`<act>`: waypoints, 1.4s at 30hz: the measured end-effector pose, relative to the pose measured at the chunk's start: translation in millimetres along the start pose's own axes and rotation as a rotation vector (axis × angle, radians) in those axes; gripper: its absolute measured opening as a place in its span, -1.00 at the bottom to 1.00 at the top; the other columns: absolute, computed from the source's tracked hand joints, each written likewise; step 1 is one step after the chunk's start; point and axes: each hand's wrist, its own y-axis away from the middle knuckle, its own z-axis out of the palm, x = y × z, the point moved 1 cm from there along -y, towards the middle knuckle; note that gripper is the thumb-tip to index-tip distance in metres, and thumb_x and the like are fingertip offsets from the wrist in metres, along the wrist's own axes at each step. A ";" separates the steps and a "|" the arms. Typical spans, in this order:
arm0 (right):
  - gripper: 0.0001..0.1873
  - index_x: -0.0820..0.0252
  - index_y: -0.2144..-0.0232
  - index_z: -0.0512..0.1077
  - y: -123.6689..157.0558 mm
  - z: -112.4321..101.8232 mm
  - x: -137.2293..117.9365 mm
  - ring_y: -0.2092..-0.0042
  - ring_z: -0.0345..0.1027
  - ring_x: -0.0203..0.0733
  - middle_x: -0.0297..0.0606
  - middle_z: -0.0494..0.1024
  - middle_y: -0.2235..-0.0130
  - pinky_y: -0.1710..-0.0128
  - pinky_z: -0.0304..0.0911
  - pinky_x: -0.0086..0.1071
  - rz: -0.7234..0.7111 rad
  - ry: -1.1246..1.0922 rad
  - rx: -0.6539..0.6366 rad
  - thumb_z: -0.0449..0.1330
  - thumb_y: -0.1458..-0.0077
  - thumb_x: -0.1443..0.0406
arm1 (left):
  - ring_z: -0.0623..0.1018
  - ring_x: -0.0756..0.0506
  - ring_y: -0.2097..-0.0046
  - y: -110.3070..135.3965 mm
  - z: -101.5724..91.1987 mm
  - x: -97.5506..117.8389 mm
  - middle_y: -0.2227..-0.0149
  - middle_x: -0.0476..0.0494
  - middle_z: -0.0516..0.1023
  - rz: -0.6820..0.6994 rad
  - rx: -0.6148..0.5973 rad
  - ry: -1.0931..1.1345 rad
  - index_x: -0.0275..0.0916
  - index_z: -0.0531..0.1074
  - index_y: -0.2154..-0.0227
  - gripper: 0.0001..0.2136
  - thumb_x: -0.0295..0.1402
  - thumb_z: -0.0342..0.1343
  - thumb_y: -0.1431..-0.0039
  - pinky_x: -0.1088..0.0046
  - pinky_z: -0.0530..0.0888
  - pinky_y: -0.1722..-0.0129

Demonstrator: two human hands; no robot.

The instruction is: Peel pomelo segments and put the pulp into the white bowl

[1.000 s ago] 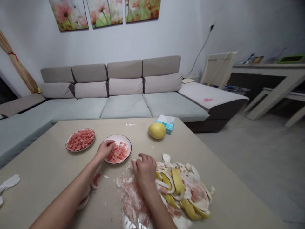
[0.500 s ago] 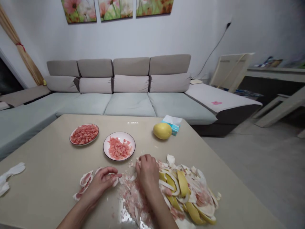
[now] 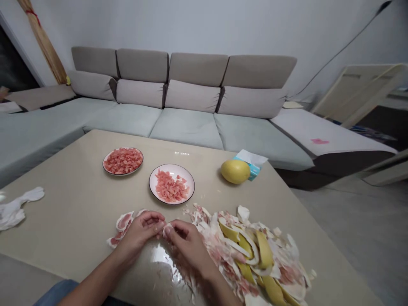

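My left hand (image 3: 142,231) and my right hand (image 3: 188,242) meet over the near side of the table, fingertips pinched on a small whitish pomelo piece (image 3: 166,230). Most of that piece is hidden by the fingers. Partly behind my left hand lie pomelo segments (image 3: 124,221), pink with white membrane. Beyond my hands is a white plate (image 3: 185,173) with a dark rim, holding loose pink pomelo flesh (image 3: 170,187). To the right of my right hand spreads a heap of yellow peel (image 3: 264,250), white pith and torn membrane (image 3: 213,242).
A second plate (image 3: 105,167) is piled with pink flesh at the back left. A whole yellow pomelo (image 3: 235,171) sits against a blue tissue box (image 3: 254,170) at the back right. Crumpled white tissue (image 3: 19,208) lies far left. A grey sofa (image 3: 191,127) stands behind the table.
My right hand has left the edge of the peel heap and come left to meet my left hand at the pomelo piece. The camera view has tilted down and shifted.
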 end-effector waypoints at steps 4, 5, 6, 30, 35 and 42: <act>-0.68 0.25 0.47 0.48 -0.4 -4.1 -4.8 0.42 0.26 -0.29 -0.34 0.44 0.49 0.41 0.12 -0.47 -0.014 0.014 0.008 0.11 -0.19 0.17 | 0.48 -0.02 0.37 1.4 0.2 2.4 0.38 -0.06 0.52 -0.066 -0.086 0.052 -0.26 0.49 0.27 -0.71 -0.22 0.31 0.03 0.47 0.41 0.31; -0.68 0.25 0.48 0.47 -0.1 -4.1 -5.4 0.42 0.24 -0.29 -0.35 0.43 0.50 0.42 0.11 -0.47 -0.024 0.034 0.014 0.09 -0.20 0.18 | 0.49 -0.03 0.37 1.0 -0.6 2.4 0.36 -0.07 0.53 -0.068 -0.096 0.036 -0.26 0.50 0.29 -0.72 -0.22 0.31 0.04 0.46 0.41 0.30; -0.68 0.24 0.50 0.45 0.2 -3.6 -5.5 0.44 0.21 -0.30 -0.37 0.40 0.52 0.43 0.09 -0.47 -0.033 0.059 0.026 0.08 -0.20 0.20 | 0.49 -0.03 0.37 0.5 -1.3 2.1 0.36 -0.07 0.54 -0.069 -0.102 0.010 -0.26 0.51 0.31 -0.73 -0.22 0.32 0.04 0.45 0.42 0.30; -0.72 0.18 0.63 0.38 4.5 -46.3 -1.9 0.48 0.18 -0.28 -0.40 0.38 0.57 0.46 -0.01 -0.45 -0.049 0.673 -0.103 0.12 -0.11 0.28 | 0.53 -0.10 0.30 9.7 14.7 -18.5 0.26 -0.17 0.57 -0.024 -0.136 0.068 -0.26 0.57 0.26 -0.71 -0.19 0.29 0.01 0.36 0.48 0.23; -0.56 0.18 0.75 0.28 4.8 -53.0 2.3 0.56 0.13 -0.29 -0.39 0.29 0.67 0.52 -0.03 -0.43 -0.011 0.772 0.111 0.12 -0.13 0.20 | 0.54 -0.12 0.30 7.2 13.1 -22.3 0.32 -0.14 0.57 -0.020 -0.078 0.074 -0.24 0.54 0.23 -0.70 -0.22 0.30 0.02 0.36 0.49 0.26; -0.69 0.14 0.12 0.48 9.5 -48.8 -12.6 0.26 0.39 -0.15 -0.23 0.55 0.28 0.22 0.26 -0.34 -0.126 0.632 0.133 0.16 -0.04 0.36 | 0.52 -0.08 0.26 2.5 8.4 -21.5 0.29 -0.13 0.55 0.013 -0.081 0.124 -0.26 0.50 0.28 -0.75 -0.28 0.31 0.02 0.39 0.48 0.22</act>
